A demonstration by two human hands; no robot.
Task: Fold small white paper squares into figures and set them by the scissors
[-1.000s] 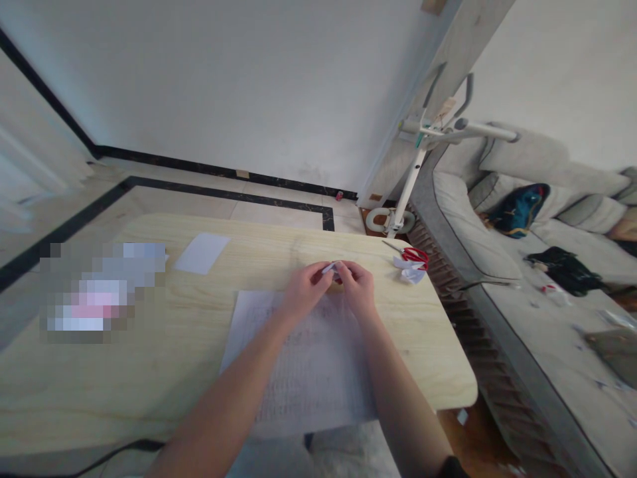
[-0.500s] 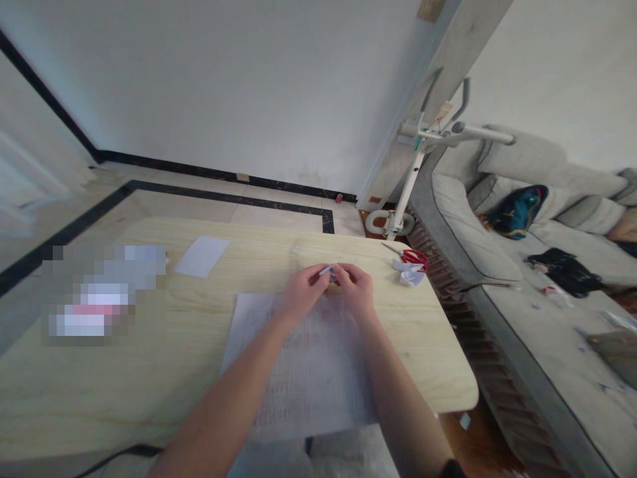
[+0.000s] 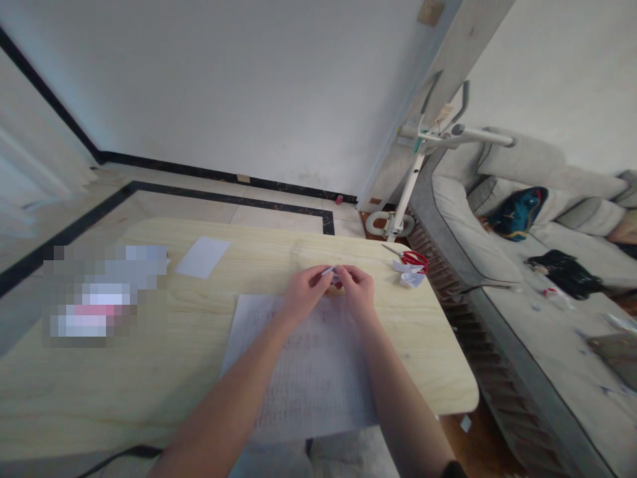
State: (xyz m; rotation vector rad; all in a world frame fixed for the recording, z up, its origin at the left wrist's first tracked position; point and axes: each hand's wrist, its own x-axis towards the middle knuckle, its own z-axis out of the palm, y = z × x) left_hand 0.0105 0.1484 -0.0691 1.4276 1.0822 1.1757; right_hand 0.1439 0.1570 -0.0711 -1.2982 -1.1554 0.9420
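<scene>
Both my left hand [image 3: 308, 287] and my right hand [image 3: 355, 284] are closed on a small folded piece of white paper [image 3: 329, 271], pinched between the fingertips. My fingers hide most of it. The hands meet just above the far edge of a large printed sheet [image 3: 303, 372] that lies flat on the table, under my forearms. To the right of my right hand lie red-handled scissors [image 3: 414, 259], with crumpled white paper scraps [image 3: 411, 273] against them. A blank white sheet of paper [image 3: 203, 257] lies to the far left of my left hand.
The pale wooden table [image 3: 418, 345] has rounded corners. A blurred-out patch [image 3: 99, 299] covers things on its left side. Beyond its right edge stand a grey sofa [image 3: 497, 265] with clothes on it and a white exercise machine [image 3: 411, 179]. A wall rises behind.
My fingers have shifted slightly around the small paper, and a bit of red now shows beneath it. Everything else stays where it was.
</scene>
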